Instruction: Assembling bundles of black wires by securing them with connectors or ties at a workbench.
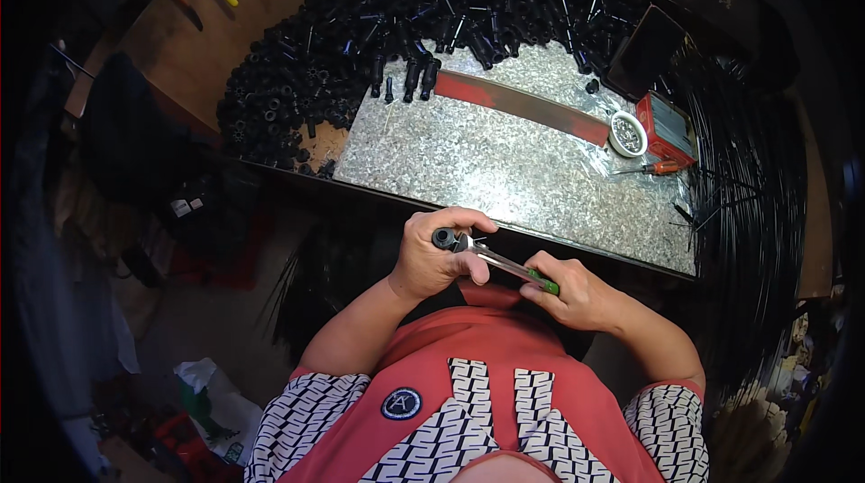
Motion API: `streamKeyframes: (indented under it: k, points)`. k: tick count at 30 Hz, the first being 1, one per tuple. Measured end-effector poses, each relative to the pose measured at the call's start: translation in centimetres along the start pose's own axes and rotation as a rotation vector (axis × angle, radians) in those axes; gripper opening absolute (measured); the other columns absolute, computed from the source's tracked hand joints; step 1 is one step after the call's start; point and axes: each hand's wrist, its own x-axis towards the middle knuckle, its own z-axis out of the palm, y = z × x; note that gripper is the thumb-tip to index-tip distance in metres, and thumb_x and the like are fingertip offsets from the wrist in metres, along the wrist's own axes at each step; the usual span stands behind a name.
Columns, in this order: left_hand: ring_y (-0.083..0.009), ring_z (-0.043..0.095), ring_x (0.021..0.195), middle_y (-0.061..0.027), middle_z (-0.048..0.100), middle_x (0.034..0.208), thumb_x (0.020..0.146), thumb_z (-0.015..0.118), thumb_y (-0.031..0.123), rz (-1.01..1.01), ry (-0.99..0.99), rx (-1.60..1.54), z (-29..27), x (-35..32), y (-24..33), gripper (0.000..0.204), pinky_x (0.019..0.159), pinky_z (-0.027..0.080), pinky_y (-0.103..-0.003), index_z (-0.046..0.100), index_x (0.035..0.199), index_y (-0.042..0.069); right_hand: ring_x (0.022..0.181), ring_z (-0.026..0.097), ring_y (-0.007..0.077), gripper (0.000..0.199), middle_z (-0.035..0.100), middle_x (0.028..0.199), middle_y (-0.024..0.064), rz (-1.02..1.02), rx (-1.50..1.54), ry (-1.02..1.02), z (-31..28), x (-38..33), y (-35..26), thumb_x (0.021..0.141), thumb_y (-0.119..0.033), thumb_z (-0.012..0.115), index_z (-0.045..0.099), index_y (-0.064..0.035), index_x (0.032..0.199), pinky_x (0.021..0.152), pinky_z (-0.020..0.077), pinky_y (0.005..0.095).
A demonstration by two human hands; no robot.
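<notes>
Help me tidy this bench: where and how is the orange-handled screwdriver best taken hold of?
Probably by its thick orange handle, from the near side: the screwdriver lies with handle right, thin shaft left, while the red box and white dish crowd its far side.

Left hand: you're gripping a black tubular part.
Right hand: yours, on the green-handled tool, metal end at that part.
Desk: black parts heaped far and left; reddish bar nearer you.
Right end: white cup beside red box, orange-handled screwdriver just nearer.
</notes>
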Motion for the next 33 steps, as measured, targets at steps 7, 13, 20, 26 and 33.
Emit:
streamKeyframes:
  k: [7,13,20,26,33]
  points:
    - [-0.0027,0.045,0.058,0.0052,0.05,0.063,0.051,0.074,0.063,0.055,-0.022,0.002,-0.2,-0.1,0.2,0.076,0.051,0.031,-0.019,0.066,0.092,0.0,0.06,0.06,0.0298,0.027,0.058,0.064,0.0158,0.059,0.114,-0.157,-0.4,-0.3,-0.8,0.091,-0.029,0.059,0.051,-0.0029,0.095,0.056,0.0437,0.0383]
    - [-0.0015,0.042,0.056,0.0069,0.048,0.06,0.054,0.075,0.059,0.044,-0.054,-0.044,0.0,0.2,0.2,0.081,0.049,0.029,-0.019,0.061,0.104,-0.003,0.059,0.06,0.0301,0.022,0.057,0.065,0.0155,0.043,0.004,0.005,-0.2,-0.8,-0.6,0.085,-0.018,0.066,0.05,-0.0029,0.092,0.053,0.0437,0.0358]
    - [0.0,0.033,0.051,0.0091,0.032,0.055,0.056,0.077,0.048,0.064,-0.084,0.039,-0.1,0.2,-1.0,0.083,0.048,0.026,-0.017,0.053,0.115,-0.005,0.065,0.061,0.0348,0.023,0.058,0.072,0.0171,-0.118,-0.406,0.685,-4.0,-1.5,1.2,0.08,-0.007,0.067,0.051,-0.0039,0.096,0.056,0.0455,0.0378]
    - [-0.0004,0.032,0.051,0.009,0.031,0.055,0.055,0.077,0.048,0.08,-0.071,0.11,0.4,-0.2,-0.6,0.09,0.048,0.026,-0.018,0.046,0.12,-0.007,0.068,0.058,0.0397,0.014,0.06,0.074,0.0209,0.095,-0.532,0.873,-12.0,0.1,3.1,0.086,-0.011,0.06,0.053,-0.0019,0.095,0.059,0.0439,0.0405]
    - [-0.0021,0.033,0.051,0.0075,0.031,0.056,0.054,0.078,0.05,0.165,-0.133,0.086,1.5,-0.6,1.3,0.098,0.048,0.027,-0.019,0.038,0.122,-0.008,0.081,0.063,0.0394,0.014,0.065,0.081,0.0225,0.416,-0.786,0.692,-16.6,3.0,6.8,0.077,-0.011,0.059,0.065,-0.0004,0.084,0.071,0.0504,0.0454]
